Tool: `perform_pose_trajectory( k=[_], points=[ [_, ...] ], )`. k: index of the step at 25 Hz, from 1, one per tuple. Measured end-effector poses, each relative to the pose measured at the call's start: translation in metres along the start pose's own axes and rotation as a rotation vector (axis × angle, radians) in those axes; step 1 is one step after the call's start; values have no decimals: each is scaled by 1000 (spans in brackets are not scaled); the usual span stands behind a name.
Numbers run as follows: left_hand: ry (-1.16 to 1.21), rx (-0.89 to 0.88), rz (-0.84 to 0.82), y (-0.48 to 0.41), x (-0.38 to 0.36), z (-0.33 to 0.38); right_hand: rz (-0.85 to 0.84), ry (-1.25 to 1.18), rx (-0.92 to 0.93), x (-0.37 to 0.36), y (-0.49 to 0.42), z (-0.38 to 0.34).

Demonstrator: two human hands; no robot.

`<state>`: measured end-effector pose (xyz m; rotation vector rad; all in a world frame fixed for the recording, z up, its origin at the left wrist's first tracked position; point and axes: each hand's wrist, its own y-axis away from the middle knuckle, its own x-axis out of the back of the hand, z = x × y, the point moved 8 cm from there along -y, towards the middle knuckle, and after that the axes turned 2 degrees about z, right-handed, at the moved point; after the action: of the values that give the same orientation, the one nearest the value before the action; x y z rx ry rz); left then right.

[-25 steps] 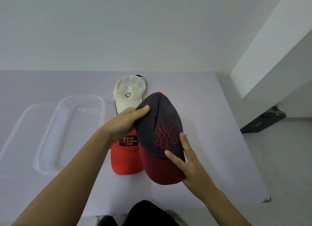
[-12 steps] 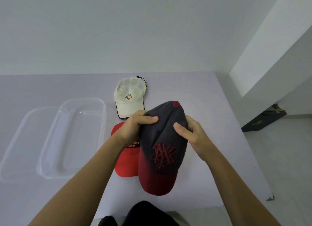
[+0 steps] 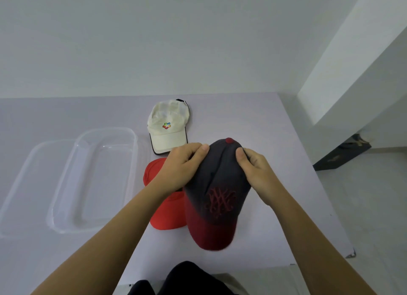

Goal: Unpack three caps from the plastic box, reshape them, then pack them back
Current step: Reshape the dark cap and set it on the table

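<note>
The surface (image 3: 253,122) carries everything. The plastic box (image 3: 133,138) lies empty, well left of your left grip (image 3: 180,166). The dark cap (image 3: 220,184) sits between both grips, its long axis running from the crown button on the far side to the peak on your side. The red cap (image 3: 167,213) lies beneath the left grip, with the white cap (image 3: 168,127) beyond it. The left grip and the right grip (image 3: 255,171) each pinch the crown fabric near the top. Both are equally placed for reshaping.

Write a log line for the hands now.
left hand: grips dark cap; right hand: grips dark cap; white cap, red cap: on table
</note>
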<state>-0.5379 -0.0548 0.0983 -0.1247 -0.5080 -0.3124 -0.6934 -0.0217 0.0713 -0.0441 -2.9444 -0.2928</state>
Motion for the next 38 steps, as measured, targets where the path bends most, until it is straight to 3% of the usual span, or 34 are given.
perform_pose_trajectory(
  k=[6, 9, 13, 16, 21, 24, 26, 29, 34, 38],
  points=[
    [155, 148, 55, -1, 0, -20, -64, 213, -48, 11, -5, 1],
    [63, 127, 54, -4, 0, -11, -19, 217, -14, 17, -6, -2],
    [-57, 95, -276, -11, -24, 2, -40, 123, -6, 19, -4, -8],
    [218, 237, -574, -10, -50, -5, -88, 112, -3, 18, -4, -7],
    [464, 400, -636, -28, -90, -44, -106, 141, -218, 31, -23, 53],
    [435, 537, -684, -32, -123, -87, -161, 136, -429, 40, -31, 118],
    [392, 588, -720, -35, -145, -112, -158, 212, -444, 49, -41, 148],
    [336, 626, -711, -48, -165, -134, -105, 375, -400, 60, -61, 167],
    [145, 596, -596, -84, -166, -151, 8, 390, -328, 67, -92, 182],
    [-198, 435, -336, -90, -152, -151, 62, 324, -283, 69, -91, 188]
  ],
)
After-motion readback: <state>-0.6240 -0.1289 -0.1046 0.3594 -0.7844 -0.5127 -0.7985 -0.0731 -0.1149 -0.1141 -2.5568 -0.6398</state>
